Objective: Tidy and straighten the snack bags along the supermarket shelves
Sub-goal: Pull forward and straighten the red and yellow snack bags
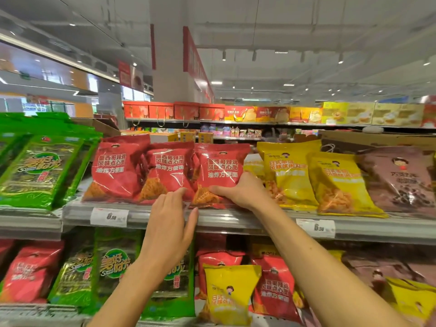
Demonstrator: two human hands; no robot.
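- Right hand [238,192] grips the lower edge of the rightmost red bag [219,171], mid-frame on the upper shelf [236,220].
- Left hand [168,223], fingers straight, touches the middle red bag [169,171].

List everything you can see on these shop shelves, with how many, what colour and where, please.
Red snack bags: three, red, upper shelf centre, side by side.
Yellow snack bags: two in front, yellow, upper shelf right of the red ones.
Brown snack bag: one, brownish pink, upper shelf far right.
Green packs: several, green, upper shelf far left; exact count unclear.
Price tags: two, white, on the upper shelf edge.
Lower shelf bags: mixed red, green and yellow, several.
Gift boxes: a row, red to yellow, top of the far shelving.
Left hand: fingers straight, touching the middle red bag's bottom.
Right hand: gripping the rightmost red bag's lower corner.
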